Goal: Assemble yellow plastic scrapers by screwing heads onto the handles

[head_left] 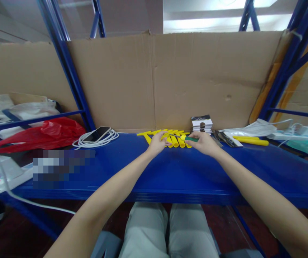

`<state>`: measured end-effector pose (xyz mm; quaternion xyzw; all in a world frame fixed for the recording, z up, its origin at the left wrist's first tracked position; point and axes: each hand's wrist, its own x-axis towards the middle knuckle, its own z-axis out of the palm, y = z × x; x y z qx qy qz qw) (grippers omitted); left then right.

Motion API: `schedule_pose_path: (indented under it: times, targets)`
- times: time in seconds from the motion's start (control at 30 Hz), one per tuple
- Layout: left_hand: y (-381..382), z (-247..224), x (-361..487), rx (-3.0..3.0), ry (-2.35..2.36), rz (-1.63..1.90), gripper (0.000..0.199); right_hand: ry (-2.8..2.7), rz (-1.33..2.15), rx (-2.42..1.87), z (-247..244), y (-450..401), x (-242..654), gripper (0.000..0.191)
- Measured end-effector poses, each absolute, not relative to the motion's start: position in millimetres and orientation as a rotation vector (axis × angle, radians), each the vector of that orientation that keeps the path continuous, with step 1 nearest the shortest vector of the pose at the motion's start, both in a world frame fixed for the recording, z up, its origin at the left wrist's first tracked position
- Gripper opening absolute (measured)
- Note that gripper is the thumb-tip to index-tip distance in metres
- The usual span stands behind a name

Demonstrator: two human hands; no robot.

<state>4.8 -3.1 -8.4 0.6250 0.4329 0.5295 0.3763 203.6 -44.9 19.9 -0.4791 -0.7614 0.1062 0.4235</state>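
Note:
A screwdriver (190, 138) with a green and yellow handle is gripped in my right hand (205, 143), its thin shaft pointing left. My left hand (157, 144) is closed at the head of a yellow T-shaped tool, close to the screwdriver's tip; the fingers partly cover it. Several more yellow T-shaped tools (181, 142) lie side by side under and between my hands, with round handles toward me. Their exact kind is too small to make out.
On the blue shelf (154, 172), a phone (98, 134) and coiled white cable (112, 139) lie left. Small boxes (201, 123) are stacked behind my right hand. Farther right are black packets (227, 138) and yellow tubes (252, 141). Cardboard (197, 79) stands behind.

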Motion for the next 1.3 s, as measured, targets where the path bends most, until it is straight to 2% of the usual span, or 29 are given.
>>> schedule_pose_path:
  times: [0.23,0.37,0.47,0.6,0.8,0.93,1.17,1.3]
  targets:
    - [-1,-10,2,1.714,1.151,1.372,0.030,-1.358,1.284,-1.225,21,-51,194,0.017]
    - [-1,-11,-1,1.859,1.200,1.371,0.032,-1.198,1.584,-1.160,23,-48,194,0.011]
    - [2,-12,-4,1.982,1.173,1.407,0.033,-1.230,1.691,-1.127,20,-46,195,0.017]
    - [2,-12,-6,2.047,1.035,1.518,0.026,-1.435,1.575,-1.106,11,-46,193,0.021]
    - [-12,-9,-2,2.163,0.904,1.762,0.016,-1.774,0.721,-1.138,-11,-38,190,0.036]
    - [-15,-12,-1,2.372,0.682,1.866,0.028,-1.895,0.289,-1.042,-15,-28,201,0.024]
    - [-18,-15,2,2.510,0.565,1.925,0.037,-1.964,0.274,-0.966,-11,-29,205,0.023]
    - [-21,-12,4,2.458,0.589,1.943,0.037,-1.937,0.463,-0.930,-11,-33,199,0.031]
